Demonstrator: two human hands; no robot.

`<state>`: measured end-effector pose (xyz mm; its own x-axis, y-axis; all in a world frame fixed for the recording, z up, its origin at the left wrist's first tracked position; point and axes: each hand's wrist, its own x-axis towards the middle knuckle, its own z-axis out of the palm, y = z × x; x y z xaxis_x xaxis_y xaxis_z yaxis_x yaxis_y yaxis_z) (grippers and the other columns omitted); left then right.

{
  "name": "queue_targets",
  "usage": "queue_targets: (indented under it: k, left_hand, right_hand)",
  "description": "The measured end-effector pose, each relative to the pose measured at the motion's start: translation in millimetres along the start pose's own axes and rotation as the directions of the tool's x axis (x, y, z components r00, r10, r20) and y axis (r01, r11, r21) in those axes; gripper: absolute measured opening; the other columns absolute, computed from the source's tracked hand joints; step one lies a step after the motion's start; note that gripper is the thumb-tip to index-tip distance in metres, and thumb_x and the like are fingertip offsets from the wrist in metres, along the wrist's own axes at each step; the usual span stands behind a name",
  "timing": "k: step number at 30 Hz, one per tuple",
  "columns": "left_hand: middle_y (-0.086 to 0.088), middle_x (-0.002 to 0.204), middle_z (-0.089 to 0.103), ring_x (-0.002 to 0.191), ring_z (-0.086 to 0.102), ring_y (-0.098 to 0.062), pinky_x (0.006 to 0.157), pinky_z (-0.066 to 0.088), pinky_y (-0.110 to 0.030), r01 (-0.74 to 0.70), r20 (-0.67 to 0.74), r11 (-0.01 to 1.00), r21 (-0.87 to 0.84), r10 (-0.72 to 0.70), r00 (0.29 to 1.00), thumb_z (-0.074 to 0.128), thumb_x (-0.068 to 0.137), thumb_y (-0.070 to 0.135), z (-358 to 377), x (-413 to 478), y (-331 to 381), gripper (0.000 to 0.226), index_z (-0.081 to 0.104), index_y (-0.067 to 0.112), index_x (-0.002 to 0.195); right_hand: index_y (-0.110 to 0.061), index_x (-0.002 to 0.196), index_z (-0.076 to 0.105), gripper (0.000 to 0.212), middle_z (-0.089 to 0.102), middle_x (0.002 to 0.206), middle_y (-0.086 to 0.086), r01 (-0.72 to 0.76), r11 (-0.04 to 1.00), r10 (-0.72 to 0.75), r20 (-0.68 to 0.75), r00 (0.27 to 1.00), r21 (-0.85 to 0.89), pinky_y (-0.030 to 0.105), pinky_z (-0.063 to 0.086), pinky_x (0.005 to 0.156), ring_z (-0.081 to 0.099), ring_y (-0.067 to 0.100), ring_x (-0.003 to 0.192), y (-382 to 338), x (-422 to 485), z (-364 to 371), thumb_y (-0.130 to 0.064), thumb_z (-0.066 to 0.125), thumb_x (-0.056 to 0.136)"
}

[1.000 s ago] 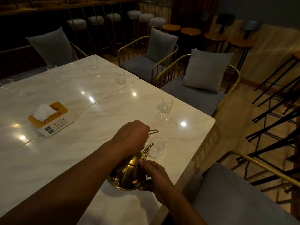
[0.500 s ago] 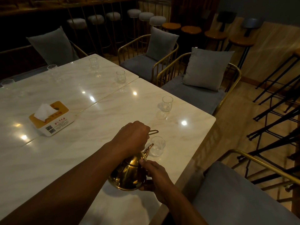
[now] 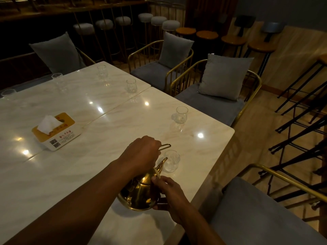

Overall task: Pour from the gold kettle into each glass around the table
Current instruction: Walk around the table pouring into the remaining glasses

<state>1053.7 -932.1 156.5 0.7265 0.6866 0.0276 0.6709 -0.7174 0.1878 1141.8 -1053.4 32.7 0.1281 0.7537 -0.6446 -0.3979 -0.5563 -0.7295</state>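
The left hand (image 3: 141, 154) is clenched over the wire handle (image 3: 165, 146) of the kettle (image 3: 139, 193), whose loop end pokes out past the knuckles. The right hand (image 3: 168, 191) presses its fingers (image 3: 156, 179) against the kettle's lid and upper side, with the thumb under the body near the base, so it grasps the kettle from the right. The kettle is tilted forward, lifted clear of the table (image 3: 88, 165), and its spout (image 3: 161, 164) points up and away, the tip just beside the rim of the nearest glass (image 3: 171, 160). No stream can be made out in the dim light, and I cannot tell how full that glass is.

The nearest glass stands close to the table's right edge. A second glass (image 3: 180, 114) stands further along the same edge, well apart from the first. A third glass (image 3: 131, 85) sits near the seam where the two tabletops meet, a fourth (image 3: 102, 71) near the far corner, a fifth (image 3: 57, 77) along the far edge and a sixth (image 3: 8, 93) at the far left. A tissue box (image 3: 56, 133) rests on the left, away from the hands. The left forearm crosses the near part of the table and hides some of the kettle's left side. Chairs with gold frames and a grey cushion (image 3: 223, 76) stand along the right side, and bar stools (image 3: 155, 20) line the back.
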Motion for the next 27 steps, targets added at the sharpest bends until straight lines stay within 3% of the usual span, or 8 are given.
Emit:
queue_targets:
  k: [6,12,15,21,24,27]
  left_hand:
    - [-0.004,0.106,0.070,0.091,0.065,-0.020,0.081,0.056,-0.040,0.056,0.015,0.992,-0.114,-0.055,0.998,0.057,0.094,0.029,-3,-12,-6,0.030,0.064,0.017,0.121]
    - [-0.003,0.118,0.066,0.103,0.062,-0.018,0.086,0.051,-0.030,0.114,0.026,0.972,-0.207,-0.111,0.994,0.055,0.095,0.030,-7,-28,-11,0.039,0.056,0.019,0.133]
    - [-0.003,0.121,0.066,0.105,0.062,-0.016,0.087,0.051,-0.028,0.131,0.021,0.961,-0.242,-0.130,0.991,0.056,0.095,0.032,-16,-32,-12,0.040,0.056,0.019,0.133]
    - [0.001,0.109,0.070,0.083,0.060,-0.007,0.070,0.044,-0.017,0.110,-0.048,0.935,-0.337,-0.134,0.990,0.060,0.092,0.036,-44,-16,-16,0.039,0.060,0.024,0.128]
    - [0.000,0.112,0.070,0.093,0.064,-0.011,0.081,0.052,-0.025,0.110,-0.097,0.907,-0.407,-0.163,0.982,0.062,0.090,0.038,-58,1,-17,0.040,0.058,0.027,0.129]
    - [-0.002,0.117,0.069,0.102,0.064,-0.013,0.087,0.052,-0.029,0.104,-0.154,0.905,-0.412,-0.182,0.971,0.060,0.090,0.040,-69,22,-16,0.043,0.056,0.029,0.132]
  right_hand:
    - [-0.034,0.121,0.060,0.056,0.072,0.112,0.007,0.024,0.999,-0.023,-0.022,0.999,0.024,0.035,0.061,0.072,0.071,0.027,0.101,1,-2,0,-0.047,0.084,0.072]
    - [-0.034,0.131,0.054,0.080,0.072,0.117,0.010,0.083,0.995,-0.081,-0.048,0.996,0.049,0.048,0.063,0.081,0.074,0.025,0.098,4,2,2,-0.044,0.093,0.062]
    - [-0.033,0.133,0.054,0.082,0.069,0.119,0.009,0.117,0.992,-0.115,-0.041,0.992,0.040,0.044,0.065,0.077,0.075,0.024,0.096,-2,-3,4,-0.042,0.093,0.062]
    - [-0.033,0.138,0.050,0.090,0.059,0.128,0.007,0.230,0.973,-0.230,-0.033,0.973,-0.013,0.035,0.064,0.072,0.070,0.023,0.103,-45,-9,2,-0.045,0.092,0.060]
    - [-0.033,0.139,0.051,0.090,0.056,0.131,0.007,0.286,0.957,-0.288,-0.033,0.957,-0.048,0.039,0.065,0.077,0.068,0.024,0.105,-74,-5,-3,-0.045,0.092,0.060]
    - [-0.034,0.139,0.051,0.093,0.055,0.133,0.008,0.327,0.942,-0.329,-0.021,0.944,-0.081,0.037,0.065,0.075,0.067,0.025,0.107,-105,6,-9,-0.047,0.092,0.057]
